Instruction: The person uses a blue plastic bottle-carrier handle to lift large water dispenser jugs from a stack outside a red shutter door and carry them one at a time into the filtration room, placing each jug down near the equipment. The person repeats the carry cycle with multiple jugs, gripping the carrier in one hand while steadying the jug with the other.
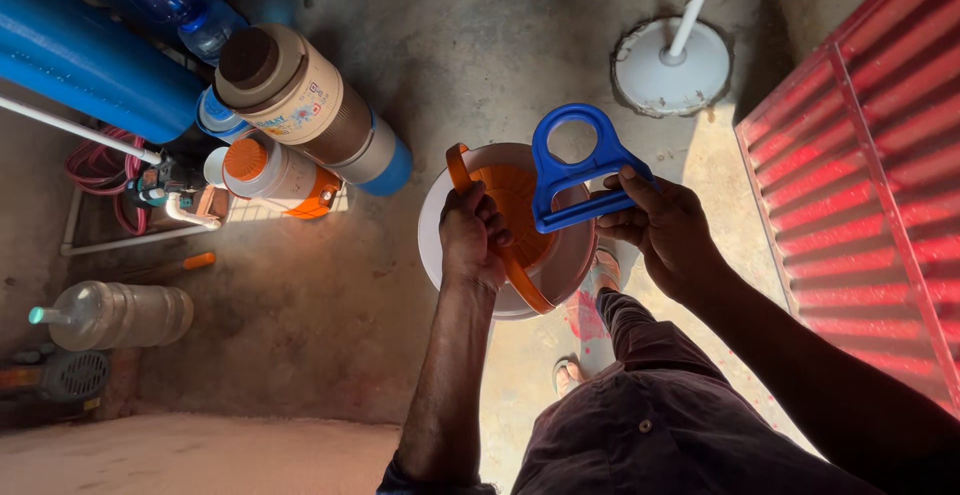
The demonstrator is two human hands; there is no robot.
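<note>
A white round container [440, 217] with an orange inside and an orange handle [520, 280] hangs in front of me. My left hand [472, 237] is closed around that orange handle. My right hand [658, 223] grips a blue plastic bottle-carrier handle [572, 177] with a round ring at its top, held just over the container's right rim. My legs and sandalled feet show below on the concrete floor.
A brown and cream insulated jug [300, 105] and a smaller orange-lidded one [268, 175] stand at the left by a blue cylinder [85, 60] and pipes. A clear water bottle [115, 315] lies lower left. A white round base with a pole [672, 67] stands ahead. A red metal gate [870, 165] lines the right.
</note>
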